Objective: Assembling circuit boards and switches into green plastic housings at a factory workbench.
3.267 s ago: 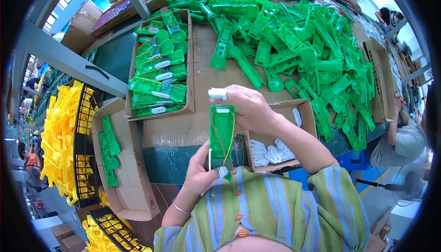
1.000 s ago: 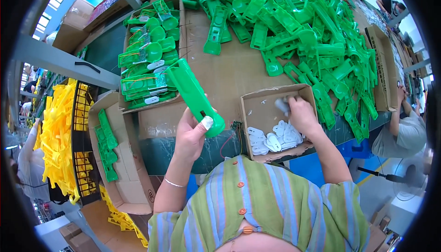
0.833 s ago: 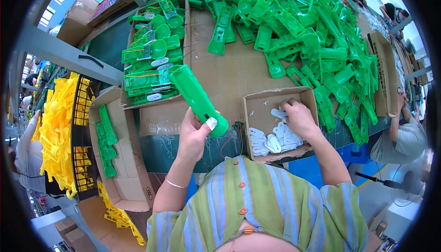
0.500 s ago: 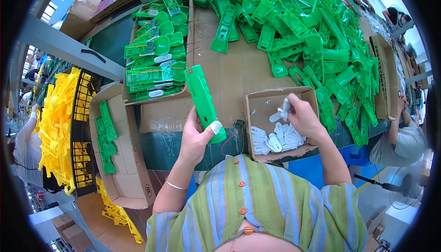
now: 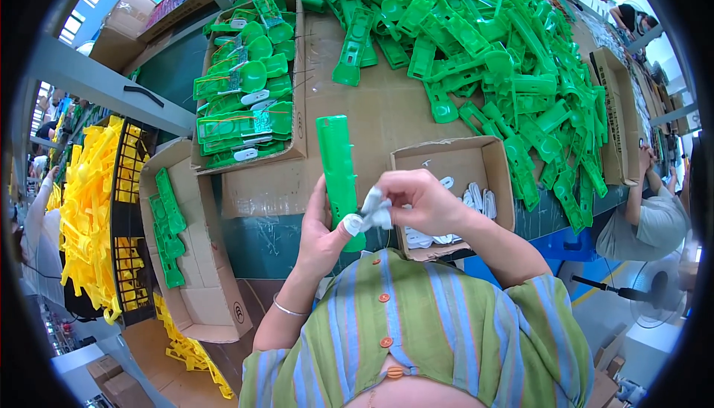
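Observation:
My left hand (image 5: 321,231) grips the lower end of a long flat green plastic part (image 5: 337,170), held upright in front of my chest. A taped fingertip rests on its bottom end. My right hand (image 5: 416,201) holds a small white plastic piece (image 5: 377,211) right beside the bottom of the green part, touching or nearly touching it. Just behind my right hand is a small open cardboard box (image 5: 454,162) with several more white pieces (image 5: 480,201) in it.
A big heap of green plastic parts (image 5: 491,43) covers the cardboard-topped table. A cardboard tray (image 5: 249,103) of finished green parts stands at the left. A box with green strips (image 5: 175,233) and a crate of yellow parts (image 5: 89,207) sit lower left. Another person (image 5: 643,214) works at right.
My right hand left the small box with a white piece and came to the bottom of the green part. My left hand turned the green part more upright and drew it closer.

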`<action>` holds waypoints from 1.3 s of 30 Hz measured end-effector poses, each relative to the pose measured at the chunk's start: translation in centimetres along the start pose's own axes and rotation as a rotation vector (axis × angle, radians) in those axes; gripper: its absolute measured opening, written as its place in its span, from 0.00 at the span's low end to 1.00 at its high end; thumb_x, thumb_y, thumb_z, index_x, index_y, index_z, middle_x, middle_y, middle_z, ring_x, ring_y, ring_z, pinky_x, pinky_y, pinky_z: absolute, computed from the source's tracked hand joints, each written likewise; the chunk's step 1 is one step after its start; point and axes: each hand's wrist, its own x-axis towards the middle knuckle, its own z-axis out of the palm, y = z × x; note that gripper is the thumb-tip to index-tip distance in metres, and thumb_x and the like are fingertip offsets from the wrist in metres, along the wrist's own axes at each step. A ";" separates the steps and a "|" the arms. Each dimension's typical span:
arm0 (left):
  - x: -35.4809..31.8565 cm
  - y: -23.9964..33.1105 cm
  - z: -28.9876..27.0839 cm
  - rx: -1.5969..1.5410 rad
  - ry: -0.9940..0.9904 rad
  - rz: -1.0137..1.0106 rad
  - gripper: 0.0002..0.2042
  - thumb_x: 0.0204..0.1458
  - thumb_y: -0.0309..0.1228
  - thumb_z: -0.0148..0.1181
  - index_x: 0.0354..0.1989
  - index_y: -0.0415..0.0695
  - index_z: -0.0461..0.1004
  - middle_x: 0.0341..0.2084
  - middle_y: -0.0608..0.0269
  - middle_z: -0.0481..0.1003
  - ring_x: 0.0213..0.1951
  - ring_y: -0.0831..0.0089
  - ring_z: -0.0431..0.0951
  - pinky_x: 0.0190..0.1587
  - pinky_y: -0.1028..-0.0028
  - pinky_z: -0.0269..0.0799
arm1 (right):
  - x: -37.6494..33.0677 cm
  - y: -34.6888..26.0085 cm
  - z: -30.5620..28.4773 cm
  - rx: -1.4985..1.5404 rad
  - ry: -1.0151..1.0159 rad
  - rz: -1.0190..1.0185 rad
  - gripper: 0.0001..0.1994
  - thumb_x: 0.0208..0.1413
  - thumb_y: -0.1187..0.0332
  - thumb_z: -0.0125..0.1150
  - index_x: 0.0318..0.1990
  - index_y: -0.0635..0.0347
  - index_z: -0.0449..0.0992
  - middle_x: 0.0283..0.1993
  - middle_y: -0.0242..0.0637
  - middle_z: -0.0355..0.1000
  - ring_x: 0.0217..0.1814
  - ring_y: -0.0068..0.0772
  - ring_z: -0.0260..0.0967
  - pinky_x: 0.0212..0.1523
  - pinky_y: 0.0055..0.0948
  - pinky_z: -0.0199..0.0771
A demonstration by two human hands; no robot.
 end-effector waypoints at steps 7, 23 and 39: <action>-0.2 -0.7 0.2 -0.204 -0.084 -0.020 0.33 0.50 0.31 0.58 0.62 0.38 0.49 0.53 0.59 0.62 0.51 0.71 0.66 0.51 0.72 0.66 | 0.9 1.7 2.3 0.387 0.288 -0.057 0.14 0.44 0.81 0.61 0.37 0.64 0.62 0.34 0.32 0.68 0.35 0.17 0.68 0.36 0.17 0.71; -0.7 0.6 -0.1 0.279 -0.056 0.056 0.40 0.48 0.27 0.56 0.65 0.43 0.36 0.54 0.55 0.60 0.54 0.69 0.64 0.55 0.72 0.59 | 1.9 0.1 2.8 -0.390 0.387 -0.167 0.14 0.40 0.84 0.61 0.32 0.64 0.62 0.30 0.30 0.65 0.32 0.16 0.68 0.31 0.18 0.73; -1.5 0.2 -1.0 0.194 -0.007 0.066 0.35 0.50 0.26 0.52 0.64 0.38 0.39 0.54 0.57 0.59 0.54 0.70 0.62 0.55 0.73 0.59 | 3.6 -0.2 3.2 -0.372 0.251 -0.079 0.15 0.40 0.82 0.62 0.32 0.63 0.60 0.26 0.32 0.65 0.28 0.17 0.68 0.26 0.19 0.72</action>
